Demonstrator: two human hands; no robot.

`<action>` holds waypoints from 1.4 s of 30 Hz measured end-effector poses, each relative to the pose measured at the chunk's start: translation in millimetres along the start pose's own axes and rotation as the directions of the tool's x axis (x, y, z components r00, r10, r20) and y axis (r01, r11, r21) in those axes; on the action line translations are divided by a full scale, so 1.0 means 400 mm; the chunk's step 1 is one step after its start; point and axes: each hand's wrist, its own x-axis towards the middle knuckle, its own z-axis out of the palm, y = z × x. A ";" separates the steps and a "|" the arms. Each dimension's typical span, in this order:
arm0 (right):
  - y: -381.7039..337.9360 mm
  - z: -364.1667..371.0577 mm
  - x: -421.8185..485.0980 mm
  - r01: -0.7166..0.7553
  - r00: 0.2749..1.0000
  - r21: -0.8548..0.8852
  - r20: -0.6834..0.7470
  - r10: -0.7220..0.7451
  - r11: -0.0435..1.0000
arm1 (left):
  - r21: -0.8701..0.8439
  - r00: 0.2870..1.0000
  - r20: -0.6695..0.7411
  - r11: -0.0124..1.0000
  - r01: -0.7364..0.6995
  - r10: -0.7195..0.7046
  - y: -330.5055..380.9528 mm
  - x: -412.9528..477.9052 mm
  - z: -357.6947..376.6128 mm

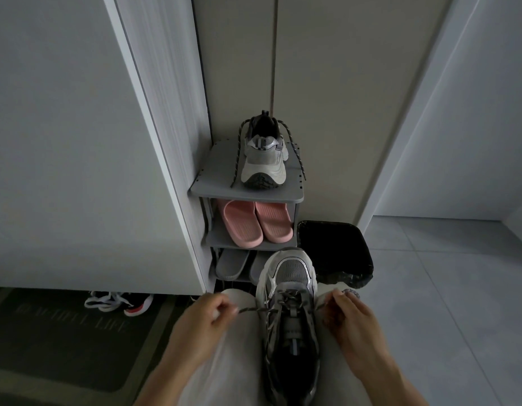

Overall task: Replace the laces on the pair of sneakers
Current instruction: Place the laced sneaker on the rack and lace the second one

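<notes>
As the sneaker (289, 317) lies on the lap between the thighs, toe pointing away from me, I see both forearms coming in from the bottom edge, one on each side of it. Left hand (213, 315): fingers curled, thumb and forefinger pinching one end of the lace (251, 310). That strand runs taut and nearly level from the pinch to the lower eyelets. Right hand (350, 317): fingers curled, just beside the shoe's right edge, level with the same eyelets. Too dim to see whether it holds the other lace end, so I can't tell. Only the lower eyelets look laced; the tongue lies bare nearer me.

Second sneaker (264, 162) sits on the top board of the shoe rack (213, 189), heel towards me, loose lace ends trailing down both sides. Pink slippers (257, 224) on the shelf below, grey slippers (232, 265) on the lowest one, partly hidden behind the held shoe's toe. Bin (336, 253) with a black liner stands on the floor just right of the rack, touching-close to the toe in view. Cabinet (78, 142) on the left; a laced shoe (122, 303) shows under its bottom edge, next to a dark doormat (63, 341). Pale tiled floor (444, 288) on the right.
</notes>
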 end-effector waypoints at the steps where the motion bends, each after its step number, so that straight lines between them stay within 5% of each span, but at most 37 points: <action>1: -0.004 0.003 0.000 -0.003 1.000 0.024 0.023 0.002 1.000 | 0.009 0.993 -0.063 0.995 -0.102 0.102 0.015 -0.002 0.011; 4: -0.018 0.017 -0.005 -0.035 0.996 0.121 0.082 0.025 0.992 | 0.055 0.921 0.025 0.920 -0.389 0.388 0.062 -0.012 0.063; 8: -0.018 0.021 -0.011 -0.037 0.996 0.118 0.085 0.027 0.992 | 0.329 0.844 0.052 0.789 -0.519 0.533 0.095 -0.024 0.128; 15: -0.049 0.003 -0.005 0.026 0.996 0.157 0.080 -0.039 0.987 | 0.126 0.724 -0.126 0.734 -0.667 0.679 0.126 -0.015 0.138; 21: -0.105 0.015 -0.013 0.260 0.922 -0.203 0.344 -0.180 0.944 | -0.310 0.894 -0.037 0.846 -0.434 0.446 0.111 0.016 0.078; 24: -0.133 0.037 -0.035 0.416 0.808 -0.368 0.569 -0.152 0.832 | -0.248 0.859 -0.115 0.823 -0.511 0.499 0.158 0.060 0.040; 27: -0.162 0.047 -0.044 0.510 0.722 -0.326 0.666 -0.189 0.796 | -0.123 0.799 -0.015 0.792 -0.598 0.601 0.198 0.104 0.033; 29: -0.181 0.038 -0.042 0.533 0.708 -0.257 0.658 -0.258 0.807 | -0.169 0.791 0.056 0.786 -0.594 0.609 0.209 0.124 0.026; 34: -0.185 -0.027 -0.002 0.470 0.794 -0.121 0.490 -0.359 0.874 | -0.351 0.923 0.091 0.880 -0.321 0.373 0.170 0.132 -0.021; 39: -0.158 -0.069 0.029 0.236 0.914 0.140 0.305 -0.269 0.962 | -0.382 0.961 0.108 0.903 -0.196 0.255 0.107 0.126 -0.068; 42: -0.131 -0.086 0.054 0.189 0.960 0.047 0.200 -0.195 0.981 | -0.322 0.976 0.039 0.927 -0.192 0.216 0.096 0.117 -0.079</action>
